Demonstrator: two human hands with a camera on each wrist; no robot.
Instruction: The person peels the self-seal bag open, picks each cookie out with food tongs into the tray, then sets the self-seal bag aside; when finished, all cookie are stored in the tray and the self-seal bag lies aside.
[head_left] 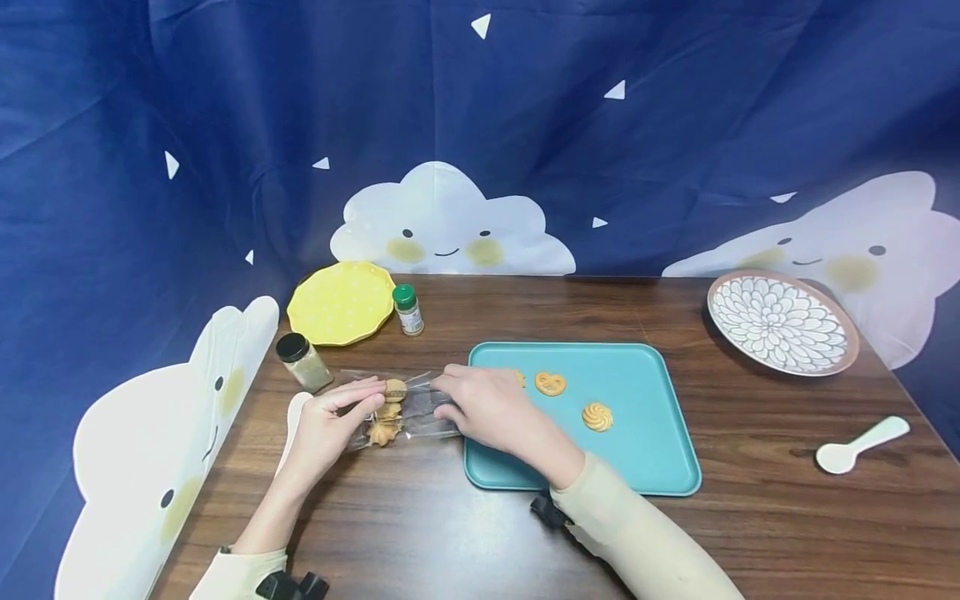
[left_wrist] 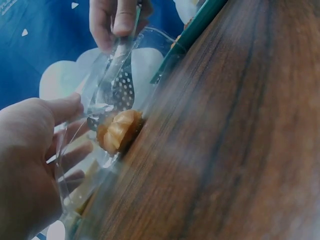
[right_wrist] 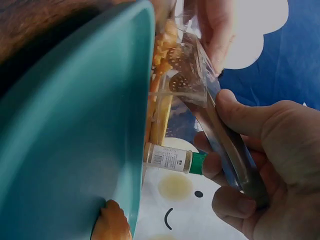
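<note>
My left hand (head_left: 322,429) holds a clear plastic bag (head_left: 420,427) by its side, thumb and fingers on the film. Several cookies (head_left: 384,432) lie inside the bag, among them a round sandwich one and a ridged golden one (left_wrist: 119,132). In the right wrist view, my right hand (right_wrist: 272,150) grips metal tongs (right_wrist: 230,145) between thumb and curled fingers. Their perforated tips reach into the bag's mouth, close to the cookies. From the head view, the tongs are mostly hidden by the right hand, which is over the left edge of a teal tray (head_left: 645,442).
The tray bears a pretzel-shaped cookie (head_left: 551,383), a swirl cookie (head_left: 597,417) and one partly hidden. Around stand a yellow plate (head_left: 341,304), green-capped shaker (head_left: 408,310), black-lidded jar (head_left: 304,362), patterned plate (head_left: 783,323) and white spoon (head_left: 862,444). Another white utensil (head_left: 291,425) lies beside the left hand.
</note>
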